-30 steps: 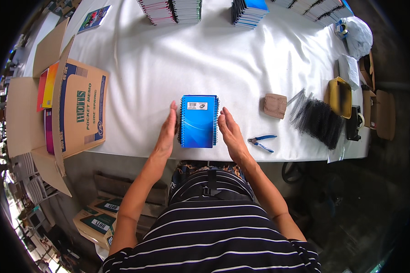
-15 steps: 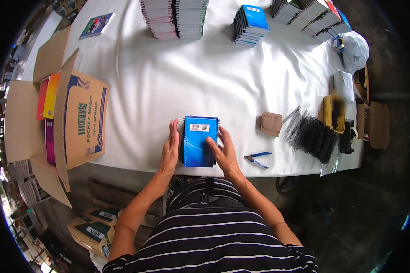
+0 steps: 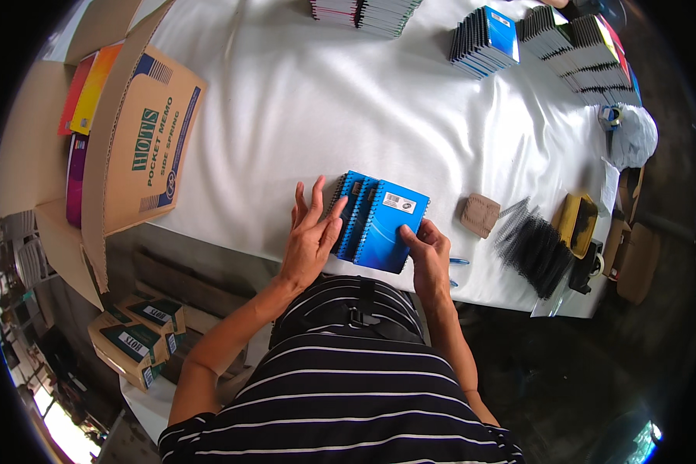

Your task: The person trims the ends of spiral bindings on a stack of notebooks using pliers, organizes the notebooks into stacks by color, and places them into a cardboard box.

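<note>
Several blue spiral-bound notebooks lie fanned out in front of me at the table's near edge, their black coils toward the left. The top one carries a white label. My right hand grips their right side, with its thumb on the top cover and its fingers around the edge. My left hand is open beside the coil edges, fingers spread; whether its fingertips touch the lower notebooks I cannot tell. Blue-handled pliers are partly hidden by my right hand.
At the left stands an open cardboard box holding colored notebooks. Notebook stacks line the far side. A brown block, loose black coils and a yellow tray are on the right. Smaller boxes sit lower left.
The squared stack of blue notebooks has become fanned and tilted, with the top ones shifted right. My left hand has lifted and spread its fingers. The whole view has turned.
</note>
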Available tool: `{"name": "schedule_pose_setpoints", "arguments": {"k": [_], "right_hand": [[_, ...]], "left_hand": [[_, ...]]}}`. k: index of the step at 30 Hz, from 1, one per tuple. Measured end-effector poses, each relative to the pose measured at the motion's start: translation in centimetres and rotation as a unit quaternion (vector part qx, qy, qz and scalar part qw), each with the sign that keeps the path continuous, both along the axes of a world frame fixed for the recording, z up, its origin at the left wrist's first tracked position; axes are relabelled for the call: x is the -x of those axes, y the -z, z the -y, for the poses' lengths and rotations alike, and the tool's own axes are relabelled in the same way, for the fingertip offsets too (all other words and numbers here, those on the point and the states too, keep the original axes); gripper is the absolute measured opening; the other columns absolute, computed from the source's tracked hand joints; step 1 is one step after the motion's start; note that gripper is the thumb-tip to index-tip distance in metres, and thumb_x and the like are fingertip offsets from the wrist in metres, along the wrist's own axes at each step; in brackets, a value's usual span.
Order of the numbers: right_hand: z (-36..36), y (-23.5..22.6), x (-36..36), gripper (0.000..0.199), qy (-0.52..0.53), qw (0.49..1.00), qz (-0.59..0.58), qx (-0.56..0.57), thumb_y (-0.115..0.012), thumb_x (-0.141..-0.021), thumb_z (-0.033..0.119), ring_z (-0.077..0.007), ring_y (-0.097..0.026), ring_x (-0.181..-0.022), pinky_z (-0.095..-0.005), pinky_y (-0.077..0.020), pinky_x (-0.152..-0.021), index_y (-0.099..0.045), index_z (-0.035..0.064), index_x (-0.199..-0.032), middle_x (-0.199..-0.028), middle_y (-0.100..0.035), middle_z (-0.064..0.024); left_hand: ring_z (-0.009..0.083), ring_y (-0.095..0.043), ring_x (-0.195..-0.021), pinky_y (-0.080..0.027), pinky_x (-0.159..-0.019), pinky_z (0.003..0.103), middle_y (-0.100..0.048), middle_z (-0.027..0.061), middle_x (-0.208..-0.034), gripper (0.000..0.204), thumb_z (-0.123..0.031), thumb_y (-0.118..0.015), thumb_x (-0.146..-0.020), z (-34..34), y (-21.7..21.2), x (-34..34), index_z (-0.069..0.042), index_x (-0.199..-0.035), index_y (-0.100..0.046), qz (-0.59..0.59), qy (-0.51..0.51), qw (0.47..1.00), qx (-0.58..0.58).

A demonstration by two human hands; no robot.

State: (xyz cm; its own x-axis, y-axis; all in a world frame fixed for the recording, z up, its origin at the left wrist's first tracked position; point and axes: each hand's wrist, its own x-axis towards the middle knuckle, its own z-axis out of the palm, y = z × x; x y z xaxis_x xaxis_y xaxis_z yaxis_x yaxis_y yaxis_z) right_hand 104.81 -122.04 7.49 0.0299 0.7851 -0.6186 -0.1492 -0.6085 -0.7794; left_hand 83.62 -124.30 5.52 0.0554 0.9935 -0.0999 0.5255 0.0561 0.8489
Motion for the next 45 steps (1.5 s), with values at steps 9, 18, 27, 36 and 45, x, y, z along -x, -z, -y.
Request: {"name": "schedule_pose_setpoints", "arguments": {"k": [9,18,27,36,45], "right_hand": [[0.3,2.9,-2.2,0.041,0.008,0.973,-0.228,0.039,-0.060,-0.089,0.010,-0.0195,-0.057,-0.108,-0.0363,-0.0418,-0.098,-0.048,-0.0047,-0.125,-0.119,-0.059,-0.0114],[1.4,4.5,-2.7,0.050,0.024,0.956,-0.292,-0.016,-0.064,-0.086,0.013,-0.0213,-0.057,-0.110,-0.0379,-0.0435,-0.098,-0.043,-0.0022,-0.129,-0.121,-0.057,-0.0110],[1.6,4.4,-4.3,0.056,0.035,0.951,-0.295,-0.084,-0.075,-0.075,0.010,-0.0242,-0.056,-0.105,-0.0398,-0.0458,-0.094,-0.046,-0.0018,-0.122,-0.113,-0.056,-0.0127],[1.1,4.4,-4.7,0.055,0.024,0.953,-0.292,-0.081,-0.075,-0.075,0.009,-0.0253,-0.058,-0.104,-0.0412,-0.0462,-0.094,-0.048,-0.0013,-0.121,-0.111,-0.058,-0.0121],[2.1,4.6,-4.2,0.049,0.022,0.945,-0.324,-0.030,-0.075,-0.076,0.009,-0.0211,-0.060,-0.103,-0.0357,-0.0466,-0.093,-0.053,-0.0024,-0.118,-0.113,-0.062,-0.0119]], "left_hand": [[0.0480,-0.009,-0.139,-0.021,-0.105,0.064,-0.022,0.0102,-0.153,0.031,-0.029,-0.057,-0.091,-0.4,-0.6,-0.1,-0.019,-0.118,-0.066,-0.095,0.065,0.990,-0.076],[0.0454,-0.010,-0.139,-0.011,-0.108,0.063,-0.034,0.0115,-0.148,0.031,-0.031,-0.067,-0.082,-0.2,-2.6,-1.6,-0.011,-0.105,-0.071,-0.079,0.122,0.981,-0.125],[0.0404,-0.022,-0.138,-0.011,-0.109,0.060,-0.052,-0.0014,-0.135,0.037,-0.040,-0.066,-0.078,-0.1,-3.4,-2.6,-0.020,-0.108,-0.071,-0.072,0.148,0.972,-0.169],[0.0409,-0.018,-0.139,-0.009,-0.110,0.059,-0.048,-0.0052,-0.139,0.038,-0.044,-0.065,-0.074,-0.1,-3.4,-2.9,-0.024,-0.106,-0.072,-0.068,0.142,0.974,-0.165],[0.0431,-0.018,-0.139,-0.014,-0.108,0.062,-0.042,0.0024,-0.144,0.047,-0.043,-0.067,-0.074,-0.1,-3.3,-2.1,-0.024,-0.117,-0.065,-0.085,0.107,0.979,-0.154]]}}
